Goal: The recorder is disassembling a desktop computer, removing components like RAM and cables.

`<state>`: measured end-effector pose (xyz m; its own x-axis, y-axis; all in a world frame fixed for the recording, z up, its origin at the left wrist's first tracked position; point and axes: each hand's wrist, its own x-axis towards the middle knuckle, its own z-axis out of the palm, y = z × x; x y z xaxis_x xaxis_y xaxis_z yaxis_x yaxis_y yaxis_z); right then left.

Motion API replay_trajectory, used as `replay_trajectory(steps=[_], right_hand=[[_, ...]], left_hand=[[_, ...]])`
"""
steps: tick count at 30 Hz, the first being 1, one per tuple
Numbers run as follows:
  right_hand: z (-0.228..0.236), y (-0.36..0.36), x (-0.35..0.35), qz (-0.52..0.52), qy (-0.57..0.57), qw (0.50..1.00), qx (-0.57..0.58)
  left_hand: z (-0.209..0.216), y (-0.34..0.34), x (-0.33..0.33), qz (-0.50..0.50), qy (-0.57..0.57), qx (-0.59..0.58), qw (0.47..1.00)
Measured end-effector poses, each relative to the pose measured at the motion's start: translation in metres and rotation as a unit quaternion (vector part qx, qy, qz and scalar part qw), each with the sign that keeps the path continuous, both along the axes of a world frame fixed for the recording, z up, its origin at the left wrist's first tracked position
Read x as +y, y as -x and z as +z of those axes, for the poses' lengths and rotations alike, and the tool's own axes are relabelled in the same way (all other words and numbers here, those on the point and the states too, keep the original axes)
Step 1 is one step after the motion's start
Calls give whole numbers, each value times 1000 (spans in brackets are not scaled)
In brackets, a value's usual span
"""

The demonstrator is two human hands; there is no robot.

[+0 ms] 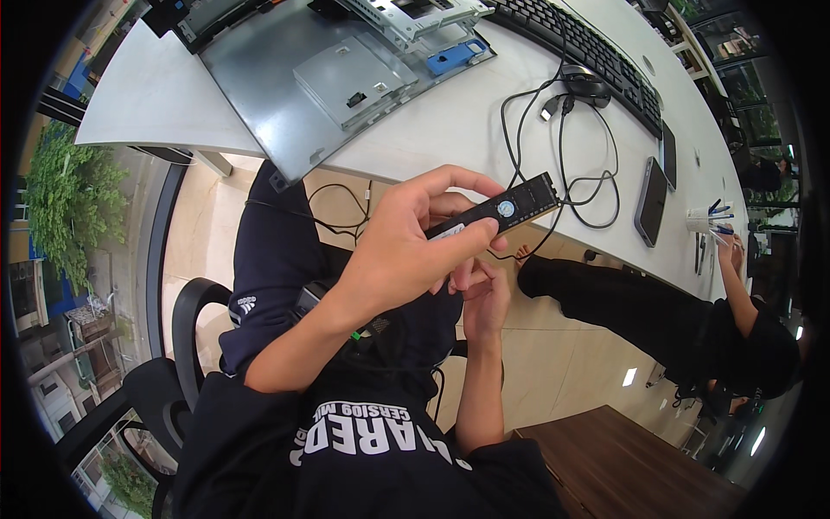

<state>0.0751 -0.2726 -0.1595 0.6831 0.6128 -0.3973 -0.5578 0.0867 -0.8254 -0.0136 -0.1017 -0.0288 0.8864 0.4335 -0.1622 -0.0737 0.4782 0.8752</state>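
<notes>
Memory module [506, 208] pinched in left hand [406, 242]; right hand [487, 304] near, its grip unclear

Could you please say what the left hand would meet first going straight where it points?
The left hand, holding a memory module, would probably meet the black cable on the white table; depth is unclear.

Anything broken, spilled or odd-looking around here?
Nothing looks spilled or plainly broken. The loosely looped black cables beside the mouse look untidy, with a USB plug lying loose on the desk. The memory module in the left hand shows no visible damage.
</notes>
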Motion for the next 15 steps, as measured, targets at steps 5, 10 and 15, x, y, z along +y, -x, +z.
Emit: replay_trajectory(steps=[5, 10, 15], right_hand=[[0, 0, -1, 4, 1, 1000, 2], [0, 0, -1, -6, 9, 1000, 15], [1, 0, 0, 6, 7, 1000, -7]], left_hand=[[5, 1, 0, 7, -10, 2, 1000], [2, 0, -1, 11, -10, 2, 1000], [-3, -1, -1, 15, 7, -3, 1000]])
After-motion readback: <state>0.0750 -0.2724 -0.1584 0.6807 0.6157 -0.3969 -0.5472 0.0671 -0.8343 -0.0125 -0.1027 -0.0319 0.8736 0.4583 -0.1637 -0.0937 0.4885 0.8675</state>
